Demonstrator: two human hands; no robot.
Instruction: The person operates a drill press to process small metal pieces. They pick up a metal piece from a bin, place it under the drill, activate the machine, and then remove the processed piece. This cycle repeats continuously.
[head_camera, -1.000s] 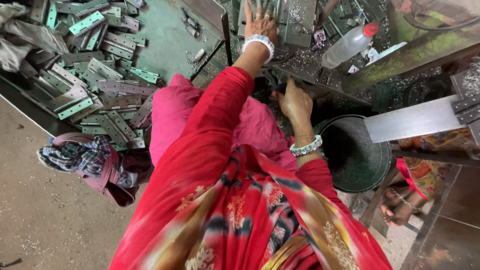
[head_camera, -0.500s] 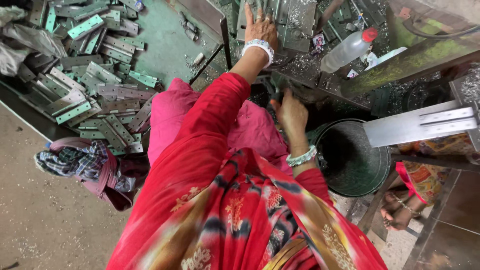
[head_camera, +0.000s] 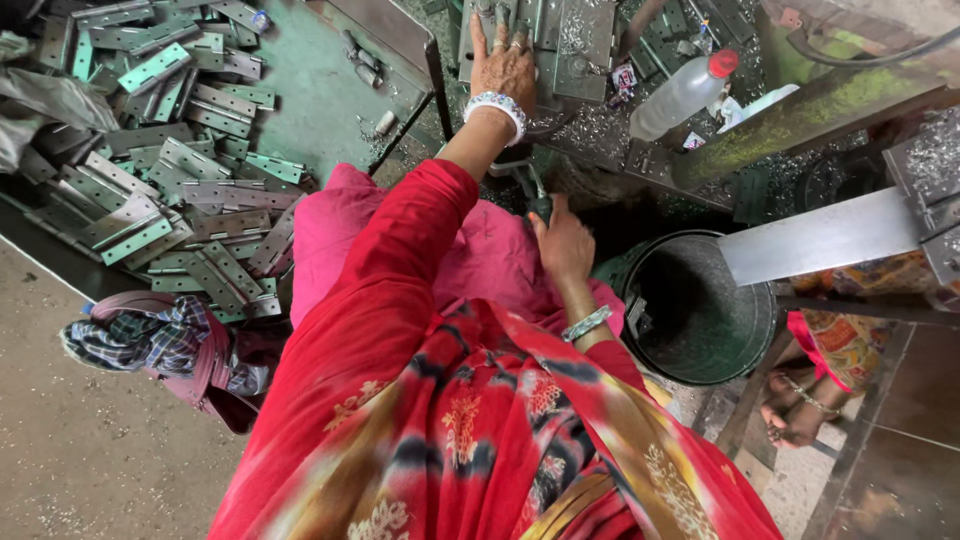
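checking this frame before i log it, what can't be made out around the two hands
- Left hand, head view: lies on grey metal parts; the top edge cuts them off, so their shape is unclear.
- Right hand, head view: closed on a dark handle; shadow hides where it leads.
- Green bucket: inside too dark to tell contents.

Left arm: stretched out toward twelve o'clock, red sleeve down to the forearm, beaded white bangle at the wrist.
Left hand (head_camera: 503, 62): palm down, fingers spread flat, rings showing.
Right arm: bent, elbow tucked close, silver bangle on the wrist.
Right hand (head_camera: 562, 240): lower, at one o'clock, fingers curled closed, knuckles up.
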